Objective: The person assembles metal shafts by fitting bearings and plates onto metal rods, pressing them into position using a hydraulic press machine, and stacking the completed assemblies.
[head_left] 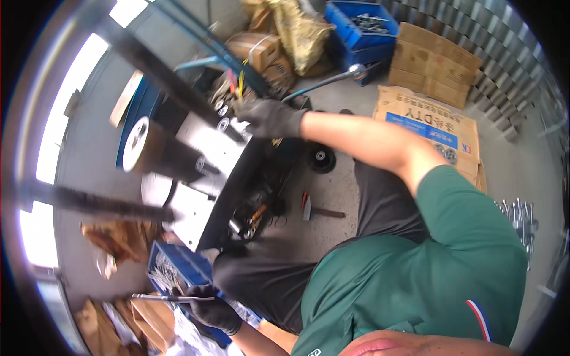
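Note:
My left hand (217, 310), in a dark glove, is closed around a slim metal rod (151, 297) that lies nearly level across its fingers. My right arm reaches out to a machine with a pale metal plate (228, 148). There my right hand (276, 118), gloved too, has curled fingers at the plate's far edge. What those fingers hold is too blurred to make out. On the machine a thick dark cylinder (172, 155) with a pale round end stands near dark posts (148, 65). Behind the right hand runs a blue lever (320, 85) with a ball-shaped end.
A hammer (323, 212) lies on the floor beside a black round disc (322, 157). Blue bins of metal parts (368, 26) stand at the back; another blue bin (169, 267) is near my left hand. Cardboard (430, 113) covers floor at right, near several metal parts (519, 222).

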Action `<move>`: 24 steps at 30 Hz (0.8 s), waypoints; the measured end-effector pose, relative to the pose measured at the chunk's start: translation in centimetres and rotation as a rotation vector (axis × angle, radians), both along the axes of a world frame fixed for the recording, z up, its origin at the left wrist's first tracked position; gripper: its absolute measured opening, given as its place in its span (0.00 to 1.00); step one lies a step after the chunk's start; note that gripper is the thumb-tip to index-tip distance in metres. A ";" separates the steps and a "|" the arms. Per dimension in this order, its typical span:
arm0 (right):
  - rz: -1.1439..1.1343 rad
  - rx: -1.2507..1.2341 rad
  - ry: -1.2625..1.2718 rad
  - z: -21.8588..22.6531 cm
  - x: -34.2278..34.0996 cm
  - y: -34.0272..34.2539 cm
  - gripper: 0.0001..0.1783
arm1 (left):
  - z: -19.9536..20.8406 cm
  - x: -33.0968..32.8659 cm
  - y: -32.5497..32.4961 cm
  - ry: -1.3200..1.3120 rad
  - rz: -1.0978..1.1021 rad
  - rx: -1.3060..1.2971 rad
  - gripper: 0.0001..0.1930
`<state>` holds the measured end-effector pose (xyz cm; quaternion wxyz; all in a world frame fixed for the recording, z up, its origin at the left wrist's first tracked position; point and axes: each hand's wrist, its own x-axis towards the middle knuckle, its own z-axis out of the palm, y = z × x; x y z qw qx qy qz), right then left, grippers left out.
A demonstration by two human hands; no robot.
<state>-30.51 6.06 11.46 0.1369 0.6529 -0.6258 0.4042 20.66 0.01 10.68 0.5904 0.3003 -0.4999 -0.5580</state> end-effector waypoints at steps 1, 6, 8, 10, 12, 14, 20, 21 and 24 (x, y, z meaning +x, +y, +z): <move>-0.058 -0.090 0.027 -0.2 -0.4 -1.0 0.16 | 0.4 -2.6 -1.5 0.045 -0.006 0.024 0.33; -0.132 -0.362 0.038 -2.1 0.3 -5.9 0.15 | 2.8 -16.7 -1.4 0.073 -0.349 -0.044 0.25; -0.194 -0.272 0.086 -2.2 1.8 -6.8 0.18 | 1.1 -18.8 -1.3 -0.076 -0.358 -0.105 0.22; -0.177 -0.216 0.152 -2.7 2.7 -7.8 0.17 | -1.5 -20.0 -0.9 -0.190 -0.398 -0.135 0.19; -0.158 -0.171 0.201 -4.2 1.8 -8.2 0.12 | -4.0 -21.5 0.7 -0.224 -0.386 0.000 0.21; -0.160 -0.289 0.177 -5.2 0.4 -8.5 0.07 | -3.2 -22.4 4.0 -0.181 -0.492 0.269 0.21; -0.259 -0.216 0.191 -5.4 0.8 -9.1 0.09 | -3.8 -22.8 4.8 -0.205 -0.673 0.340 0.22; -0.274 -0.193 0.201 -5.2 1.1 -9.0 0.09 | -3.9 -22.7 4.7 -0.215 -0.677 0.320 0.22; -0.260 -0.268 0.220 -4.6 1.0 -8.3 0.09 | -5.3 -22.2 3.6 -0.225 -0.722 0.311 0.21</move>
